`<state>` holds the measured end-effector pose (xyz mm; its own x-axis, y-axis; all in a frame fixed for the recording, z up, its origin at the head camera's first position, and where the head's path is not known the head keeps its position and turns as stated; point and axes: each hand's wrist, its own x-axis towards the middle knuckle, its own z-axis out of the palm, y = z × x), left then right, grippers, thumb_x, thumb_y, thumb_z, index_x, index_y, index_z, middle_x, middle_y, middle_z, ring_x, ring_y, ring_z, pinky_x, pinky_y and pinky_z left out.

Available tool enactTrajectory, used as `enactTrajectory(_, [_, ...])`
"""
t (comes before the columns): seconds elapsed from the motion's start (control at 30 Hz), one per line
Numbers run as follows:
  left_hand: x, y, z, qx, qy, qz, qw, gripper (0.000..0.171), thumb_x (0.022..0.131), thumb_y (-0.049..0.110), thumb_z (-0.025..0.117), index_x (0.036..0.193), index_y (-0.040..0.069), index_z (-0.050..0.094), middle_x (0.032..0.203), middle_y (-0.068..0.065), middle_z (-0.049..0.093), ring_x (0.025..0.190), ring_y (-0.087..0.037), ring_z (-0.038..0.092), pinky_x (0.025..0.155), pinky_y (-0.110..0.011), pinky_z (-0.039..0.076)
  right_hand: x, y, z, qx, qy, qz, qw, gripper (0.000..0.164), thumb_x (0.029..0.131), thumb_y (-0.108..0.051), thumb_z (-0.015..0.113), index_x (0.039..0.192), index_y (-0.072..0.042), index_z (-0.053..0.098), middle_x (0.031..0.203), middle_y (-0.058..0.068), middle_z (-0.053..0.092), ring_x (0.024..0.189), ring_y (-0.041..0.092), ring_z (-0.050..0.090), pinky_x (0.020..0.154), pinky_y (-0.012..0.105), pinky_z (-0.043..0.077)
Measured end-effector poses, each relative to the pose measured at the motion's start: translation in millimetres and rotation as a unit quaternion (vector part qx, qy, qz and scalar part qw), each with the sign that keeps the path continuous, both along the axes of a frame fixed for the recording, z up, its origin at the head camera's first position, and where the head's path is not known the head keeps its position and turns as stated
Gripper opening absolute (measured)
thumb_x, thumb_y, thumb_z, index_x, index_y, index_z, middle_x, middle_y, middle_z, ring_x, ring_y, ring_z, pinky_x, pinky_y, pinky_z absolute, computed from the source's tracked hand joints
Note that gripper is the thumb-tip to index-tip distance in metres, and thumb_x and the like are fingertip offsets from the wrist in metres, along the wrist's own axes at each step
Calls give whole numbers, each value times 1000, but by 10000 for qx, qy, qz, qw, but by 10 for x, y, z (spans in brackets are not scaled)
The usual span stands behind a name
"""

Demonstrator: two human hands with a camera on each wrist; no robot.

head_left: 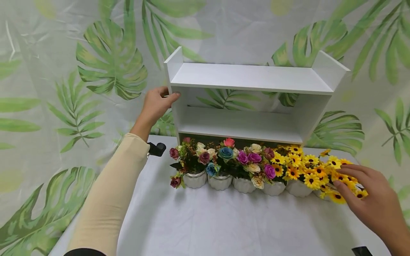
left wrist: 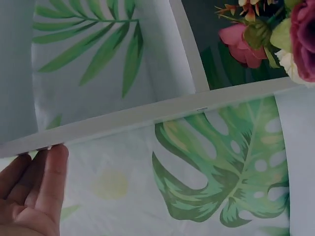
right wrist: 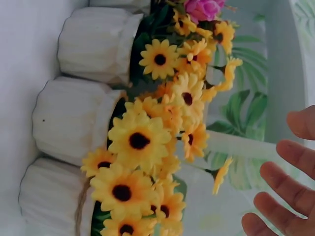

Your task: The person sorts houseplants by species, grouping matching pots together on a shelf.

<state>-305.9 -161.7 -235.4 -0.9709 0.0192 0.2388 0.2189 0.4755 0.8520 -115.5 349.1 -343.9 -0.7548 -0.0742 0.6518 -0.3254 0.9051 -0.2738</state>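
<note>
In the head view, a white two-tier shelf (head_left: 253, 77) stands behind a row of potted artificial flowers. My left hand (head_left: 156, 104) holds its left side panel, the thumb over the front edge; from the left wrist, the fingers (left wrist: 55, 169) meet that panel's edge. On the other side, my right hand (head_left: 374, 199) is beside the yellow sunflowers (head_left: 312, 181) at the row's right end, overlapping them in this view. Its fingers are spread and hold nothing, apart from the sunflower blooms (right wrist: 138, 141) in the right wrist view.
Purple and cream roses (head_left: 254, 158), blue roses (head_left: 226, 153) and dusky red roses (head_left: 174, 153) fill the rest of the row. Their white pots (head_left: 195, 180) stand close together on a white-covered table (head_left: 224, 220). A leaf-patterned curtain (head_left: 240, 28) hangs behind.
</note>
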Motion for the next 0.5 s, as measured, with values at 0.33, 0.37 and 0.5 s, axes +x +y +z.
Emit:
enactTrajectory(0.33, [34, 13, 50, -157, 168, 438, 9988, 40, 94, 32, 61, 127, 11, 68, 128, -13, 68, 103, -23, 64, 83, -32, 52, -56, 128, -13, -134, 152, -20, 9998, 25, 87, -4, 70, 109, 8, 67, 116, 31, 62, 110, 50, 48, 124, 32, 22])
enactTrajectory(0.37, [42, 4, 55, -152, 158, 462, 9987, 40, 94, 32, 61, 128, 11, 68, 129, -13, 68, 105, -23, 64, 84, -33, 52, -75, 151, -14, -145, 123, -58, 9998, 25, 88, -5, 70, 109, 8, 66, 116, 32, 62, 111, 51, 48, 122, 43, 26])
enactTrajectory(0.5, [58, -12, 66, -67, 88, 499, 9987, 44, 95, 30, 60, 134, 10, 64, 133, -14, 65, 113, -25, 62, 91, -38, 54, -147, 299, -82, -608, -418, -594, 9955, 34, 98, -13, 60, 126, 6, 60, 130, 30, 58, 122, 30, 54, 117, 35, 36])
